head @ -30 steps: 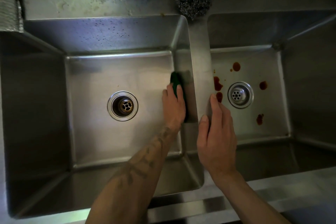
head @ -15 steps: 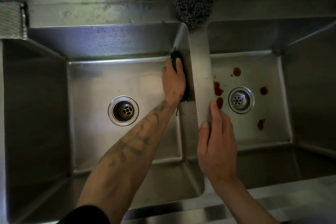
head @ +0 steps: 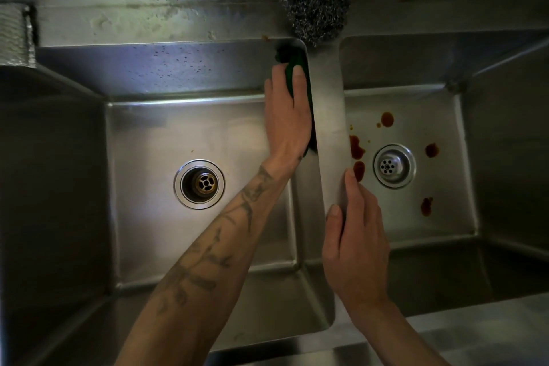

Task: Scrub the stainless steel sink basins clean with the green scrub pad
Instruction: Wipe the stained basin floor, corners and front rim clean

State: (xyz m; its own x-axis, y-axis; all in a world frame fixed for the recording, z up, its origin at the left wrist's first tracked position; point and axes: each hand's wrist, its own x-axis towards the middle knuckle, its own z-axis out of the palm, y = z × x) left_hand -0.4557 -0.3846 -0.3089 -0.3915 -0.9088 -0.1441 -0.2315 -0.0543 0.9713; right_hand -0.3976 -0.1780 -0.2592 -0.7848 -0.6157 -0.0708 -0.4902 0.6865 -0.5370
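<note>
A double stainless steel sink fills the view. My left hand (head: 286, 116) presses the green scrub pad (head: 292, 64) flat against the right wall of the left basin (head: 154, 140), near its far corner. Most of the pad is hidden under my palm. My right hand (head: 355, 246) rests on the divider (head: 328, 104) between the basins, fingers draped over its edge into the right basin (head: 416, 217). The right basin's floor carries several reddish-brown stains (head: 356, 147) around its drain strainer (head: 393, 166).
A steel wool ball (head: 316, 16) sits on the back ledge above the divider. The left basin has an open drain (head: 199, 183). A ribbed metal object (head: 13, 30) is at the far left edge. The front counter rim (head: 475, 333) runs along the bottom right.
My left hand has slid the green pad along the left basin's right wall away from me, toward the far corner. My right hand has stayed on the divider.
</note>
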